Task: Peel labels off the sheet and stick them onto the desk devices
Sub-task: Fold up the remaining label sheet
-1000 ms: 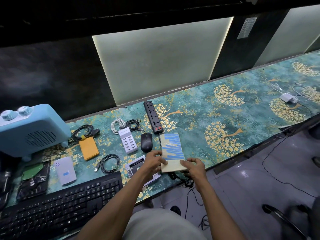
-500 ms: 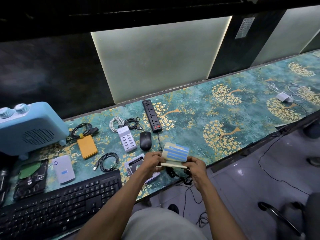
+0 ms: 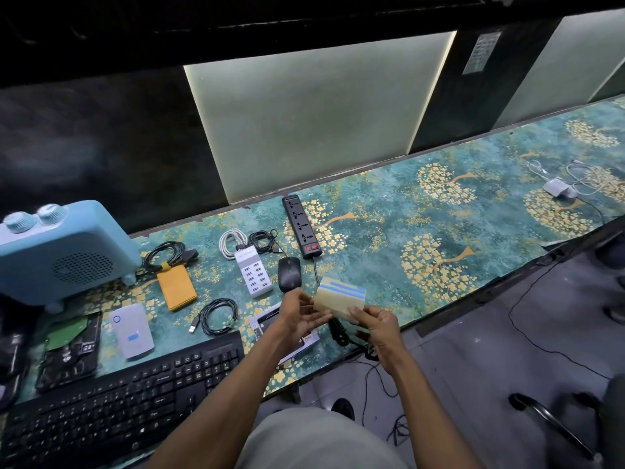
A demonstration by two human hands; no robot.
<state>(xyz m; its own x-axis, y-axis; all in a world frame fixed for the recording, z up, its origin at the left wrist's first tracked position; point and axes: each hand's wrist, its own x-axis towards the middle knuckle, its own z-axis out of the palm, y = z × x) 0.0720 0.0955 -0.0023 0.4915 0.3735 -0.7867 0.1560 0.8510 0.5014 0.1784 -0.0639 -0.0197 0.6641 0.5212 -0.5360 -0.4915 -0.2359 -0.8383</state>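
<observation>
Head view: label sheet (image 3: pixel 341 297) pinched by right hand (image 3: pixel 377 328), left hand (image 3: pixel 303 313) loosely spread beside it.

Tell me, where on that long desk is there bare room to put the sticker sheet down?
The widest bare stretch lies right of the power strip, running to the white charger and its cables at the far right end. Left of it is crowded: mouse, white USB hub, orange case, coiled cables, keyboard and blue heater leave only narrow gaps.
</observation>
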